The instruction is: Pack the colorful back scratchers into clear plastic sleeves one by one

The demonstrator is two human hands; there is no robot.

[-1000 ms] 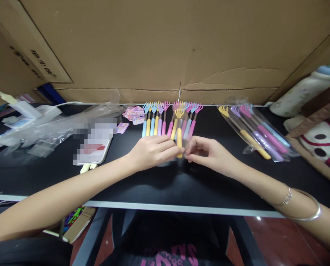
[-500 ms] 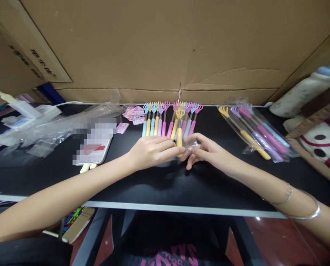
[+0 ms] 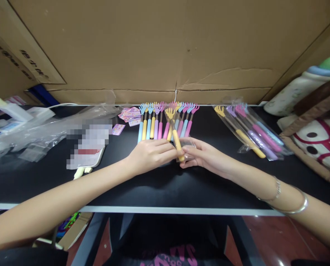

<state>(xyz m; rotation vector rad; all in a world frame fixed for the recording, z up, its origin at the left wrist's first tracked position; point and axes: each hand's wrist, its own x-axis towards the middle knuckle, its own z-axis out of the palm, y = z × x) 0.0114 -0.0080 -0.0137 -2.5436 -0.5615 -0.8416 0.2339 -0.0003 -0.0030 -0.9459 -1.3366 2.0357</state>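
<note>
In the head view, a yellow scratcher (image 3: 176,139) was held by its handle in the left hand (image 3: 154,156), whose fingers were curled closed over it. The scratcher was tilted, with its clawed head pointed away from the person, and the near side of the row (image 3: 156,127) of pink, blue, purple and yellow scratchers was partly covered by it. Clear plastic (image 3: 187,143) beside the handle was pinched by the right hand (image 3: 199,154), which was narrowed; whether the handle was also touched by that hand could not be told. Both hands were held at the near side of the row, close together.

To the right of the row, bagged scratchers (image 3: 262,133) were laid slantwise; farther right of it, a bottle (image 3: 295,92) and a cloth bag (image 3: 317,138) were seen. To the left of the row, small cards (image 3: 129,114) were heaped, and beyond them a phone (image 3: 90,147) and crumpled plastic bags (image 3: 70,118) were spread. Behind the row, cardboard (image 3: 126,48) was stood upright. The row was carried by a black worktop (image 3: 159,194).
</note>
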